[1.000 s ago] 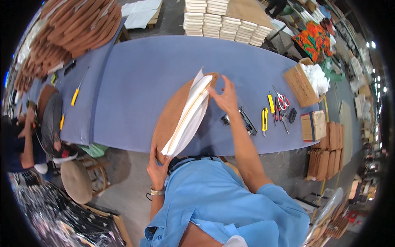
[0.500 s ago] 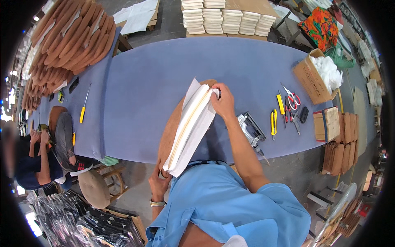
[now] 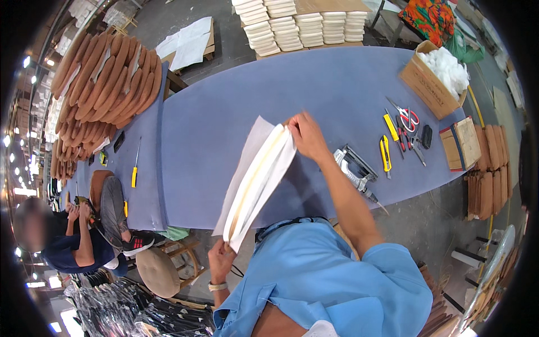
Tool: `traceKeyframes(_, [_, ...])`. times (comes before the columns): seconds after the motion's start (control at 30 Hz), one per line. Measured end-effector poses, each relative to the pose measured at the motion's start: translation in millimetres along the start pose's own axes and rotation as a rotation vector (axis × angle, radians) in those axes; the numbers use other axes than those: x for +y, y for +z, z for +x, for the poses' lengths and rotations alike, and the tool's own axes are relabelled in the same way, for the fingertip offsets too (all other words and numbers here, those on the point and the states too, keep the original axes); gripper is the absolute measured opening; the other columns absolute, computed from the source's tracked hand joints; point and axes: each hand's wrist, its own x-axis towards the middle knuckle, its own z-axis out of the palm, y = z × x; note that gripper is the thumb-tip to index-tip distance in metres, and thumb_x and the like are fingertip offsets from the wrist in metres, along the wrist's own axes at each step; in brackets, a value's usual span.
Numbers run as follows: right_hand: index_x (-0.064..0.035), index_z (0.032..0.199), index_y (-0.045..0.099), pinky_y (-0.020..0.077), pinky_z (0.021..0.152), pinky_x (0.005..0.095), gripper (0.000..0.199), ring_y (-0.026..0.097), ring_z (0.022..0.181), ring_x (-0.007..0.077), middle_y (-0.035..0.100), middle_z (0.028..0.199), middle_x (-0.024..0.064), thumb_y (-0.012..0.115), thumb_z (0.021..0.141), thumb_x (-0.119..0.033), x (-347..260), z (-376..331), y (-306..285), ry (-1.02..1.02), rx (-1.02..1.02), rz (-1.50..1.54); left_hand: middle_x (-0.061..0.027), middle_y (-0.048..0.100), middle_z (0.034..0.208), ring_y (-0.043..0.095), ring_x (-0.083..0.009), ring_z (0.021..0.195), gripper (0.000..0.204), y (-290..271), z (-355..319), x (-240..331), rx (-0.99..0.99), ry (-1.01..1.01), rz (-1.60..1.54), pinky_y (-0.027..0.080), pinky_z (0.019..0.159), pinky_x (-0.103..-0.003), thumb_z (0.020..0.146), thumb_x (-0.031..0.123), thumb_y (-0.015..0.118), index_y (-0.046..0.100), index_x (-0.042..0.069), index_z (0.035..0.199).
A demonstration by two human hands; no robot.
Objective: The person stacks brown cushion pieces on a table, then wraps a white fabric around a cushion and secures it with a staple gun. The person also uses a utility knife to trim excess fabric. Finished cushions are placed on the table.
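A long upholstered seat pad (image 3: 234, 209) stands on edge above the near part of the table, slanting up to the right. White fabric flaps (image 3: 241, 163) spread from its sides, and a tan strip runs along the middle. My right hand (image 3: 306, 137) is closed on the pad's far end, fingers bent over the edge. At the near end, my left hand (image 3: 222, 259) pinches the lower corner, its fingertips partly hidden. A grey air stapler (image 3: 357, 168) lies on the table to the right of my right forearm.
On the blue-covered table (image 3: 213, 101) lie a yellow cutter (image 3: 385, 154), red-handled scissors (image 3: 411, 121) and a yellow-handled screwdriver (image 3: 135, 175). A carton of white stuffing (image 3: 429, 87) stands far right. Brown pads (image 3: 106, 78) are stacked at left, near a seated co-worker (image 3: 84, 247).
The pad has turned, so its brown side no longer shows at the left. Both hands keep hold of its ends. My view has shifted somewhat, moving the whole scene.
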Motion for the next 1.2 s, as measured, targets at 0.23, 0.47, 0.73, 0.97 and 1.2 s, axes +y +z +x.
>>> traceKeyframes(0.23, [-0.0015,0.099,0.057,0.0477,0.081,0.0414,0.007,0.059,0.090,0.0342,0.057,0.099,0.0160,0.060,0.097,-0.008,8,-72,-12,0.163,0.148,0.148,-0.0267,0.047,0.153,0.051,-0.0366,0.139,0.083,-25,41,113,-0.031,0.345,0.279,0.043,0.114,-0.043,0.078,0.009,0.084,0.044,-0.001,0.151])
traceKeyframes(0.47, [-0.0021,0.107,0.056,0.0485,0.080,0.0444,0.013,0.060,0.091,0.0355,0.059,0.102,0.0172,0.061,0.096,-0.007,4,-57,-14,0.063,0.097,-0.021,-0.0253,0.040,0.158,0.041,-0.0395,0.146,0.088,138,179,235,-0.215,1.062,0.704,0.035,0.119,-0.049,0.083,0.021,0.077,0.033,0.002,0.157])
traceKeyframes(0.73, [-0.0082,0.115,0.061,0.0537,0.075,0.0444,0.021,0.067,0.093,0.0354,0.062,0.101,0.0153,0.064,0.095,-0.013,-15,-46,-25,0.202,-0.015,-0.058,-0.0260,0.055,0.145,0.054,-0.0410,0.134,0.080,168,216,200,-0.361,0.740,0.367,0.046,0.110,-0.044,0.085,0.017,0.073,0.038,-0.001,0.154])
traceKeyframes(0.97, [-0.0034,0.100,0.059,0.0507,0.071,0.0383,0.009,0.061,0.081,0.0292,0.059,0.096,0.0130,0.064,0.095,-0.008,0,-65,8,0.169,0.260,0.099,-0.0235,0.053,0.149,0.049,-0.0389,0.139,0.063,163,221,188,-0.335,0.814,0.328,0.039,0.116,-0.051,0.088,0.010,0.064,0.048,-0.002,0.148])
traceKeyframes(1.2, [-0.0029,0.099,0.058,0.0437,0.072,0.0292,0.011,0.049,0.080,0.0152,0.055,0.095,0.0059,0.063,0.101,-0.013,1,-66,26,0.275,0.314,0.157,-0.0231,0.057,0.144,0.054,-0.0374,0.135,0.056,152,227,188,-0.304,0.916,0.347,0.040,0.115,-0.053,0.088,0.008,0.062,0.054,-0.002,0.142])
